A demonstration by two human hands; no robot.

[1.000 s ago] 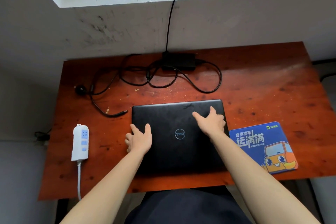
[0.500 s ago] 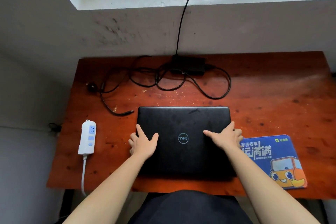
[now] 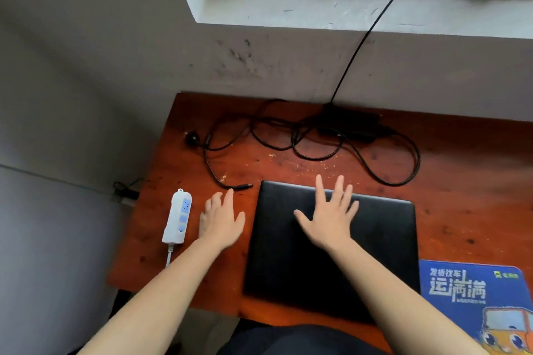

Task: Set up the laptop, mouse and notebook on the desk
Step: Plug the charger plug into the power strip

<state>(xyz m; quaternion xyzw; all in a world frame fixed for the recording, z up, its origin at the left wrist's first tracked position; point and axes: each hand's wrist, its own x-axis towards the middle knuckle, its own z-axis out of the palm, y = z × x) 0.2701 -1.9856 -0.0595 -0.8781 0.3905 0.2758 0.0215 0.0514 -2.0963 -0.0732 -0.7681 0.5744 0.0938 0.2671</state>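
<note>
Blue mouse pad (image 3: 473, 297) at the desk's near right corner, partly out of view. Closed black laptop (image 3: 331, 242) lies flat along the near edge of the desk (image 3: 461, 181), just left of the pad. My right hand (image 3: 328, 219) spread flat on the lid, fingers loose, gripping nothing. My left hand (image 3: 220, 219) open over bare wood beside the laptop's left edge; contact probably, hard to tell. White power strip (image 3: 178, 215) near the left edge. Tangled charger cable (image 3: 317, 141) along the far edge
</note>
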